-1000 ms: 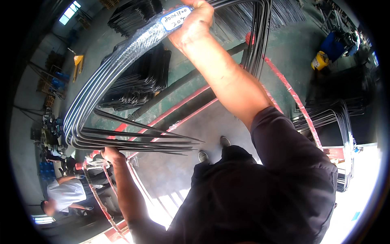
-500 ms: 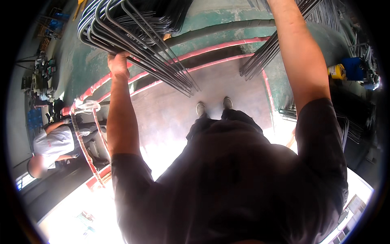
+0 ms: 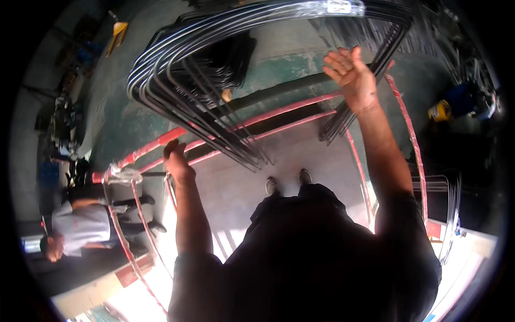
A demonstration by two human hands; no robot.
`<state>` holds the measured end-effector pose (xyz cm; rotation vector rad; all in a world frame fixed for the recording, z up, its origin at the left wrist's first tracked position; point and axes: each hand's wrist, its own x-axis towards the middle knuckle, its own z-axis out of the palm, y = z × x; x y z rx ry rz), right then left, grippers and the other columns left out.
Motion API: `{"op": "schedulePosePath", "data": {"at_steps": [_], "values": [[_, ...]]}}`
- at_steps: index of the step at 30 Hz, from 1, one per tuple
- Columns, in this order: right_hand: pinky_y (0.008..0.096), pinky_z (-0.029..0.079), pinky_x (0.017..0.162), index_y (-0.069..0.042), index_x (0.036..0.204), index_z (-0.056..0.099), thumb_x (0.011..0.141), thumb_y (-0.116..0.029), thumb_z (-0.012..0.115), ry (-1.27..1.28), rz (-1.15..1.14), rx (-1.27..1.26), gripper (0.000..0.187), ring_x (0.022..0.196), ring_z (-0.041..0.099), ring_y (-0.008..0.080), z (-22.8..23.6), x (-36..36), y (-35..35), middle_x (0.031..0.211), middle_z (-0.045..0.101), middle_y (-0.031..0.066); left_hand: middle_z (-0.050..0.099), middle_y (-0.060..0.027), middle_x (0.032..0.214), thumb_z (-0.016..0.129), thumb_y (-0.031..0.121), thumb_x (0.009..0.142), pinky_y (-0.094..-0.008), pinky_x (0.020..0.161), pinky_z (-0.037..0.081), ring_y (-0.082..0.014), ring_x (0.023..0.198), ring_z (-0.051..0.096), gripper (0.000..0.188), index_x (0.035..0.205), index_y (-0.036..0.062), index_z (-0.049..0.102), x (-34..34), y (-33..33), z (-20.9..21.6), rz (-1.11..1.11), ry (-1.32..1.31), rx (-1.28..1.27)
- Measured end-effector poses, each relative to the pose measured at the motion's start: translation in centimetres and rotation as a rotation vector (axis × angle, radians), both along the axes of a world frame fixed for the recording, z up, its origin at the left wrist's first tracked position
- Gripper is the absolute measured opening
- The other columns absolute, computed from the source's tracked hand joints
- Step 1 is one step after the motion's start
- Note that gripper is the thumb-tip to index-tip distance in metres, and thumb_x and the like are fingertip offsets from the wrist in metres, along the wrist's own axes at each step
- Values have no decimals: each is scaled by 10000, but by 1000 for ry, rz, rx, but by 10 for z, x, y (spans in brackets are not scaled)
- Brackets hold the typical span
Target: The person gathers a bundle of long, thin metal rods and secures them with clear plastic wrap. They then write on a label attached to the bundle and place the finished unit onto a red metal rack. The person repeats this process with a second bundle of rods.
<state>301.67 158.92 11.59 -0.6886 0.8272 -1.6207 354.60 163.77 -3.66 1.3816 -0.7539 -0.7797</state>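
A bundle of dark, U-bent metal tubes (image 3: 236, 29) rests across the red-wrapped rails (image 3: 289, 111) in front of me. Clear wrapping with a white label (image 3: 339, 6) covers part of its far bend. My right hand (image 3: 353, 79) is raised beside the bundle's right legs, palm showing and fingers spread, with nothing in it. Next to the left legs and the nearest red rail is my left hand (image 3: 178, 160), apart from the tubes. Its fingers are loosely bent with a gap at the thumb, and it holds nothing that I can see.
More dark bent tubes (image 3: 230, 64) are stacked behind the bundle. Red-wrapped frame posts (image 3: 126, 244) stand at the left, where another person (image 3: 88, 222) is. A yellow pallet jack (image 3: 117, 35) stands far left; a yellow container (image 3: 440, 111) is at the right.
My left hand has let go of the tube bundle and drawn back. The right hand has come into view, open. The bundle appears lower in view, its far bend now showing.
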Motion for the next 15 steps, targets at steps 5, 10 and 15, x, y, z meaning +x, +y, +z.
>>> {"op": "schedulePosePath", "data": {"at_steps": [5, 10, 15], "values": [[413, 639, 789, 74, 1365, 574, 983, -382, 810, 45, -164, 602, 640, 889, 756, 297, -144, -9, 202, 1024, 735, 184, 539, 0, 784, 616, 28, 801, -303, 658, 462, -143, 708, 521, 97, 807, 97, 547, -71, 91, -135, -450, 9, 475], [341, 566, 563, -11, 970, 652, 1034, -188, 713, -99, -841, 1207, 197, 659, 680, 196, -256, -43, 482, 773, 648, 60, 715, -134, 1120, 667, -61, 935, -350, 870, 587, -216, 967, 709, 344, 1270, -14, 601, -225, 141, -88, -1213, 177, 694], [340, 532, 531, -64, 1582, 301, 995, -59, 675, -46, -1501, 1181, 696, 649, 650, 184, -185, -100, 662, 866, 663, 70, 695, -113, 1136, 611, -122, 920, -307, 898, 545, -174, 1002, 675, 327, 1220, 8, 610, -276, 91, -89, -1304, -109, 272]]}}
